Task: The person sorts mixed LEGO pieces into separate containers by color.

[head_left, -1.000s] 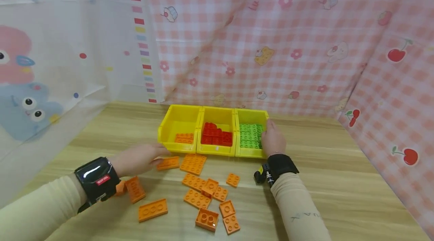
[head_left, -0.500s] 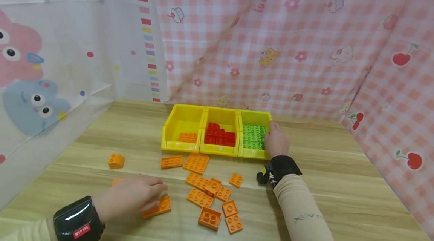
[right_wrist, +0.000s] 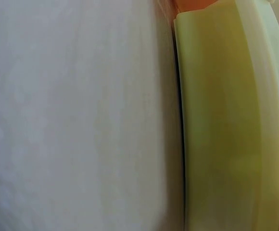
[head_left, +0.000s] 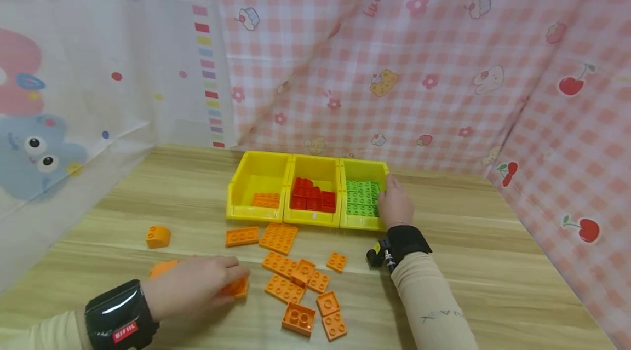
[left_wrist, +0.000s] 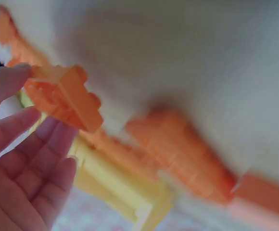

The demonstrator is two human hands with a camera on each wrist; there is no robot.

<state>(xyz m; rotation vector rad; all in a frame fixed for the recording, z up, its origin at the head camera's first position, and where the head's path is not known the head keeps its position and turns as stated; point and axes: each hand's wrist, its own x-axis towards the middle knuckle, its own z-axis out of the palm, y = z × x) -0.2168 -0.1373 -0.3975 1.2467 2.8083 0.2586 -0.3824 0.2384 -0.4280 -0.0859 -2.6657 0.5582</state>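
Red (head_left: 313, 196) and green (head_left: 362, 199) bins look sorted. The orange bin (head_left: 258, 185) has only 1 plate, with about 12 orange bricks (head_left: 296, 279) loose on the desk (head_left: 493, 262). Left hand (head_left: 189, 284) pinches a brick (left_wrist: 65, 98); right hand (head_left: 394, 205) rests relaxed on the green bin's rim.

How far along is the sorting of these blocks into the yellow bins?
Red blocks and green blocks already fill the middle and right bins. The left bin holds only a few orange blocks. In hand: the left hand grips an orange plate, while the right hand rests on the right bin. Left: about a dozen loose orange blocks on the table.
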